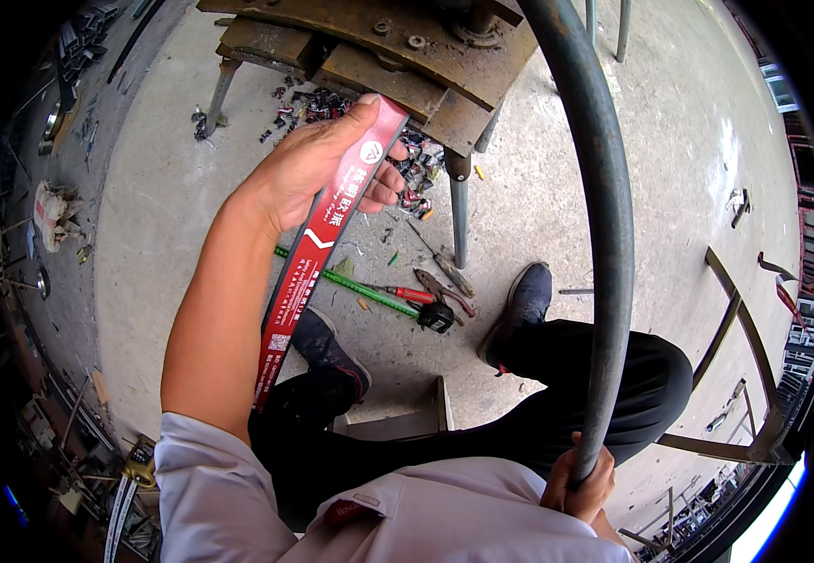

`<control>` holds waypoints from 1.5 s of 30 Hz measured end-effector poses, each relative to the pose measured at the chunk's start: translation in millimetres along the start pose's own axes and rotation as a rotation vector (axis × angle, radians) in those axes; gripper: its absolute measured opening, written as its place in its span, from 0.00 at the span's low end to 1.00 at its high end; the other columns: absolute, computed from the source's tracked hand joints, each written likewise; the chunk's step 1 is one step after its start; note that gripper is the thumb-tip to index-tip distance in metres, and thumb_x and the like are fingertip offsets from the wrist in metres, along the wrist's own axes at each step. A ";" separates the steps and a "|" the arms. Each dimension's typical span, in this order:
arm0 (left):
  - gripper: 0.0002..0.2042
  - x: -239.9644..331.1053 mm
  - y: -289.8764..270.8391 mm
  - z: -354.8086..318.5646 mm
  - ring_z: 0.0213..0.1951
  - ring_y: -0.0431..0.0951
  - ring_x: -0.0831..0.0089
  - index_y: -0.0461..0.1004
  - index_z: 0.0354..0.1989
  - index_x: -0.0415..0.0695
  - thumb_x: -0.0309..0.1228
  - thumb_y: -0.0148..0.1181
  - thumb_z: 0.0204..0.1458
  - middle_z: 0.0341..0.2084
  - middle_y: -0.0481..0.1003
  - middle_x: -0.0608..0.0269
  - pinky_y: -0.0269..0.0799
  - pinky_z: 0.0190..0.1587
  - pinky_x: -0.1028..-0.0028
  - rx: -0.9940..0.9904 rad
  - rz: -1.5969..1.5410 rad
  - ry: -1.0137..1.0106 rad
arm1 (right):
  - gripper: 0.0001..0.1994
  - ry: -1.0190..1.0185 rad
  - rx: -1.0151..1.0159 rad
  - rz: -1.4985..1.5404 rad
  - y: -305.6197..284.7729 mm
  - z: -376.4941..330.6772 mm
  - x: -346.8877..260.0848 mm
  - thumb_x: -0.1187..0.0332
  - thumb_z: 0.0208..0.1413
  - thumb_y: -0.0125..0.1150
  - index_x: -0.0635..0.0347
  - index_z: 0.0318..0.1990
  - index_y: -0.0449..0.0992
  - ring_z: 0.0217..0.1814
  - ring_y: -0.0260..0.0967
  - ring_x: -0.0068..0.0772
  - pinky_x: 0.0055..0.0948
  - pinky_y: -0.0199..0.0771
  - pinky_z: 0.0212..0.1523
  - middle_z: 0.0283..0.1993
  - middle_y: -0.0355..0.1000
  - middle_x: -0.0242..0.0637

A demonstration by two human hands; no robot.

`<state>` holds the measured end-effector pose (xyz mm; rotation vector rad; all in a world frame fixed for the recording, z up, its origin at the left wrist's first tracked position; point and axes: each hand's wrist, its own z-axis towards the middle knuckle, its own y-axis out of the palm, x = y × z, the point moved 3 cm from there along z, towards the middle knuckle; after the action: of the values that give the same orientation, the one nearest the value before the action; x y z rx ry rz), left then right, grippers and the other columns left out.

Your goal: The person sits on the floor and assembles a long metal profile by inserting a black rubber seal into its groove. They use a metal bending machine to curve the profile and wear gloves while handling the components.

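My left hand (309, 169) is closed around a long flat metal profile (327, 220) covered with red printed film, thumb on top and fingers curled underneath. Its far end meets the front edge of a rusty brown steel work stand (402, 89), though whether it goes into a gap there I cannot tell. The near end slants down toward my left leg. At the lower right, my right hand (583, 480) is wrapped round the near end of a thick, curved-looking grey steel pipe (610, 235). That pipe runs up past the stand's right side and out at the top.
Between my shoes on the concrete lie a green tape measure (435, 316), a red-handled screwdriver (407, 294) and pliers (449, 289). Small scraps (416, 174) litter the floor under the stand. An angular metal frame (745, 375) is at the right, and a yellow tape measure (140, 460) at lower left.
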<state>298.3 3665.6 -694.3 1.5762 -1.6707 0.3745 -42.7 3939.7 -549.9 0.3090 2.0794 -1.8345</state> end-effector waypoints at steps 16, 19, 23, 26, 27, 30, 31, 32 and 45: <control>0.31 -3.2 5.3 1.9 0.22 0.70 0.79 0.76 0.44 0.37 0.59 0.47 0.70 0.25 0.72 0.66 0.69 0.25 0.77 -0.020 -0.075 0.029 | 0.20 0.007 0.003 -0.007 0.9 -2.3 1.3 0.80 0.54 0.63 0.73 0.53 0.66 0.22 0.75 0.58 0.47 0.77 0.24 0.35 0.76 0.57; 0.31 -4.3 3.8 2.7 0.22 0.70 0.78 0.77 0.44 0.37 0.59 0.47 0.70 0.24 0.72 0.66 0.69 0.24 0.77 -0.025 -0.081 0.040 | 0.20 -0.010 0.003 -0.036 0.4 -2.3 1.5 0.80 0.54 0.63 0.73 0.53 0.66 0.22 0.75 0.57 0.47 0.77 0.24 0.35 0.76 0.56; 0.31 -4.6 2.3 2.5 0.22 0.70 0.78 0.76 0.44 0.38 0.60 0.49 0.69 0.24 0.73 0.66 0.68 0.24 0.76 -0.023 -0.078 0.044 | 0.19 0.022 -0.013 -0.006 0.0 -3.3 2.1 0.79 0.55 0.63 0.73 0.53 0.66 0.22 0.75 0.56 0.47 0.76 0.24 0.34 0.76 0.55; 0.30 -4.7 1.9 3.6 0.21 0.70 0.79 0.76 0.43 0.38 0.60 0.50 0.68 0.25 0.74 0.66 0.68 0.24 0.76 -0.031 -0.085 0.045 | 0.19 0.041 -0.017 0.048 1.3 -7.1 5.3 0.79 0.56 0.63 0.73 0.54 0.66 0.20 0.74 0.56 0.48 0.75 0.23 0.32 0.75 0.54; 0.31 -4.1 2.8 3.4 0.22 0.70 0.79 0.77 0.43 0.38 0.60 0.49 0.69 0.25 0.73 0.66 0.68 0.24 0.76 -0.032 -0.081 0.043 | 0.19 0.026 -0.011 0.031 1.5 -6.8 5.3 0.79 0.56 0.63 0.73 0.54 0.65 0.20 0.74 0.55 0.47 0.75 0.22 0.32 0.75 0.54; 0.31 -4.5 3.4 2.3 0.22 0.70 0.78 0.77 0.43 0.37 0.59 0.48 0.69 0.24 0.73 0.66 0.68 0.24 0.76 -0.017 -0.079 0.033 | 0.19 -0.004 -0.002 0.006 1.3 -1.4 2.0 0.80 0.56 0.62 0.74 0.53 0.65 0.19 0.73 0.54 0.45 0.74 0.21 0.30 0.74 0.53; 0.31 -4.2 3.8 2.5 0.22 0.70 0.78 0.77 0.43 0.37 0.59 0.48 0.69 0.24 0.73 0.66 0.68 0.24 0.76 -0.010 -0.078 0.031 | 0.19 0.001 0.001 0.014 1.6 -2.1 2.2 0.80 0.56 0.62 0.74 0.53 0.65 0.19 0.73 0.53 0.45 0.74 0.21 0.30 0.74 0.52; 0.31 -4.0 4.0 3.2 0.22 0.70 0.78 0.77 0.43 0.37 0.59 0.48 0.69 0.24 0.73 0.66 0.68 0.24 0.76 -0.014 -0.077 0.033 | 0.19 0.006 0.004 0.022 1.8 -2.7 2.4 0.80 0.55 0.62 0.74 0.53 0.65 0.19 0.73 0.52 0.44 0.73 0.21 0.30 0.74 0.52; 0.30 -3.5 2.8 3.0 0.22 0.70 0.78 0.76 0.43 0.38 0.59 0.48 0.70 0.24 0.72 0.66 0.68 0.24 0.76 -0.026 -0.088 0.029 | 0.18 -0.030 0.027 0.019 1.4 0.3 1.5 0.80 0.56 0.62 0.73 0.53 0.66 0.20 0.74 0.51 0.43 0.74 0.22 0.33 0.75 0.53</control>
<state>294.4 3666.5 -697.9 1.6112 -1.5728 0.3275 -43.5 3939.5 -551.9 0.3062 2.0262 -1.8466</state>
